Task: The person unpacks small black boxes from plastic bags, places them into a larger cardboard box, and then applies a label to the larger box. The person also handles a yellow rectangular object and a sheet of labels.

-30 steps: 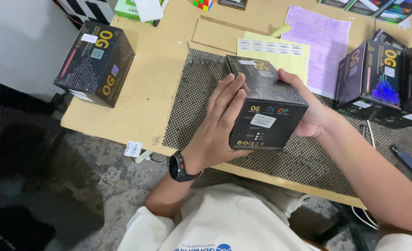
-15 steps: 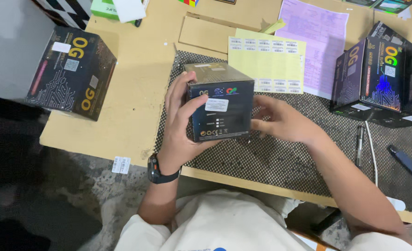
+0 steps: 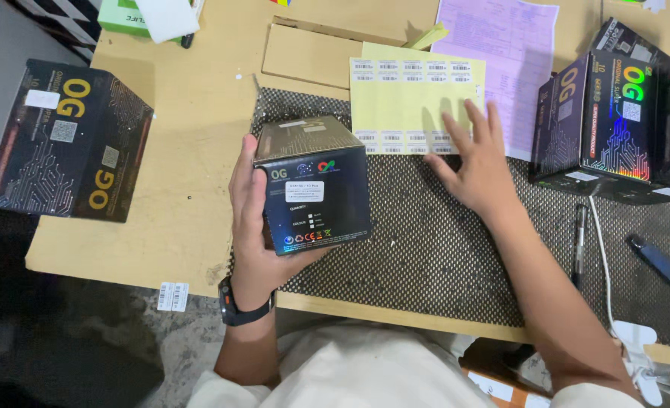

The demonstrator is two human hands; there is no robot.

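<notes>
The head view, the only one, looks down on a wooden table [image 3: 191, 113] partly covered by a dark mesh mat [image 3: 441, 249]. Dark printed boxes count three that can be told apart: one held box [image 3: 312, 185], one box at the table's left edge [image 3: 67, 140], and a cluster at the right [image 3: 614, 113] in which separate boxes cannot be counted surely. There is one yellow label sheet [image 3: 414, 91] with two rows of small white barcode stickers, one lilac paper [image 3: 509, 53] under it, one pen [image 3: 579, 242] and one white cable [image 3: 603, 264] on the mat.

The left hand [image 3: 252, 219], a dark watch [image 3: 238, 308] on its wrist, is closed around the held box, the fingers wrapped over its left face and the palm beneath its lower left corner. The box is lifted over the near left part of the mat, its white-stickered face turned up toward the camera. It is close to a cube, so no clear long axis shows; its edges sit slightly rotated from the table edges, with the top face pointing away from the person.

The right hand [image 3: 475, 162] is spread wide with the fingers extended, holds nothing, and lies flat at the lower right corner of the yellow sheet, fingertips over the sticker row, well apart from the held box
</notes>
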